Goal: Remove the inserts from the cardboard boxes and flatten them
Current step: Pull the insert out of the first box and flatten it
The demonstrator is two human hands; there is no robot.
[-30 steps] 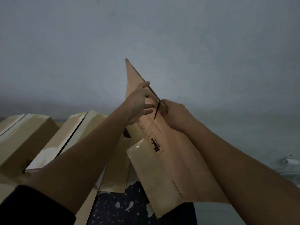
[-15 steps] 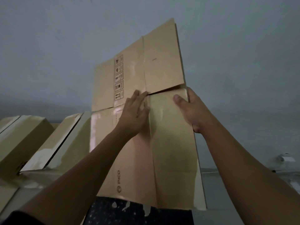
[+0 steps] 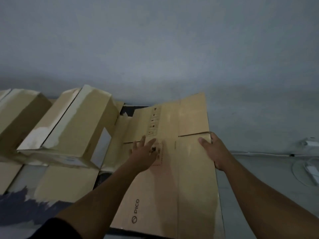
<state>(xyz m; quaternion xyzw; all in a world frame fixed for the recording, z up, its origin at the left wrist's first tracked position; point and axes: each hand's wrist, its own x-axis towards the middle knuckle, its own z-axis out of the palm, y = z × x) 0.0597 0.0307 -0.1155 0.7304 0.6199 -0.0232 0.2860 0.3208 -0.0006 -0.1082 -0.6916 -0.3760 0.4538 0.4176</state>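
- Cardboard fills the middle of the head view: a flattened box (image 3: 174,178) lies spread out in front of the person, its long side running away from the camera toward the wall (image 3: 155,49).
- Whether the flattened box rests fully on the floor or is partly held off it cannot be told.
- Its upper face carries a PICO logo (image 3: 135,211) near the close end, a column of handling symbols (image 3: 153,121) near the far end, and a printed label (image 3: 158,153) between them.
- The left hand (image 3: 144,153) lies flat on the flattened box beside the printed label, its fingers (image 3: 151,141) straight and spread wide, holding nothing.
- The right hand (image 3: 214,151) grips the right edge of the flattened box at the slit between two flaps; the thumb (image 3: 203,141) lies on the top face, and the other fingers wrap round the edge out of sight.
- A dark sleeve (image 3: 57,229) covers the left upper arm at the bottom of the picture.
- To the left stand closed boxes (image 3: 69,130), pale tape along their seams, leaning close together; the nearest one is just beside the flattened box.
- More flat cardboard (image 3: 65,183) lies under and in front of them.
- Dark speckled floor (image 3: 19,209) shows at lower left.
- A white cable (image 3: 259,153) runs along the foot of the wall on the right, well apart from the boxes.
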